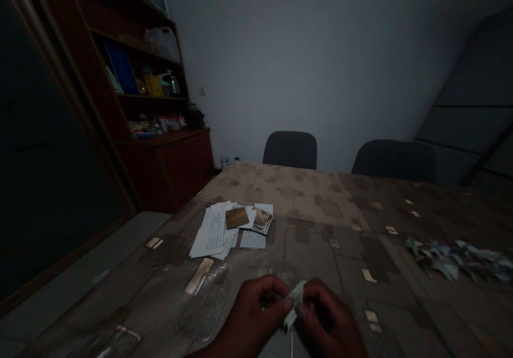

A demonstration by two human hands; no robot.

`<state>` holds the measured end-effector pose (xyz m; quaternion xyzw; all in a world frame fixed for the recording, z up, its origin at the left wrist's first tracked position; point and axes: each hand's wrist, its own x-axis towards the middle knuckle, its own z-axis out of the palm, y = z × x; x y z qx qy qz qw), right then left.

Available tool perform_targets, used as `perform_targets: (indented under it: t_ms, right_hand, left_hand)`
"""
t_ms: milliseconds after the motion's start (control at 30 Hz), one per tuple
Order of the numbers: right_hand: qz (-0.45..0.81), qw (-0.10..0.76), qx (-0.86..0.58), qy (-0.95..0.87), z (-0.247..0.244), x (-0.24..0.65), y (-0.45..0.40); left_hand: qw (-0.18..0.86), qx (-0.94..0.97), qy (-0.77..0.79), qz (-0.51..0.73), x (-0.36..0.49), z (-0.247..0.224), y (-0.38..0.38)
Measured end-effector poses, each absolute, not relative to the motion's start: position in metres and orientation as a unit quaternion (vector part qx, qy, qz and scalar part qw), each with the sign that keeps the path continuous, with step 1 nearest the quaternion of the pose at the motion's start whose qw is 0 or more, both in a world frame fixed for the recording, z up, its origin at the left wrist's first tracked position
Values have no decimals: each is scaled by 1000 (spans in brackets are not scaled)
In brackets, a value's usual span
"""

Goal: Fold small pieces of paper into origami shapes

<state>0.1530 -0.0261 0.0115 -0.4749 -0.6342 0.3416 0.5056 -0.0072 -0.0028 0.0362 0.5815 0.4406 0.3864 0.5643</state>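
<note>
A patterned bench [320,208] is seen, with a heap of paper bits [452,259] on the right and a pile of letters [212,230] ahead. A small pale green paper [295,304] is pinched above the bench by the left grip [256,307] and right grip [324,315], pressed together. It could be torn if tugged too hard

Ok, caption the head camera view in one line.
Left hand and right hand pinch a pale paper scrap over a patterned tablecloth, loose papers nearby.
</note>
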Motion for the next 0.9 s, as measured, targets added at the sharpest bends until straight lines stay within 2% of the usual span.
perform_targets:
  t_ms: [133, 533, 767, 900]
  right_hand:
    - [362, 515, -487, -606, 8, 155, -25]
    - [418, 494, -501, -575, 1, 155, -24]
    - [460, 475, -509, -552, 13, 157, -25]
    - [480, 481, -520, -518, 14, 158, -24]
  left_hand:
    - [591, 564, 440, 373, -4, 36, -3]
    - [534, 612, 489, 317, -2, 33, -6]
    - [667, 504, 440, 327, -1, 15, -4]
    - [707, 463, 419, 333, -1, 6, -3]
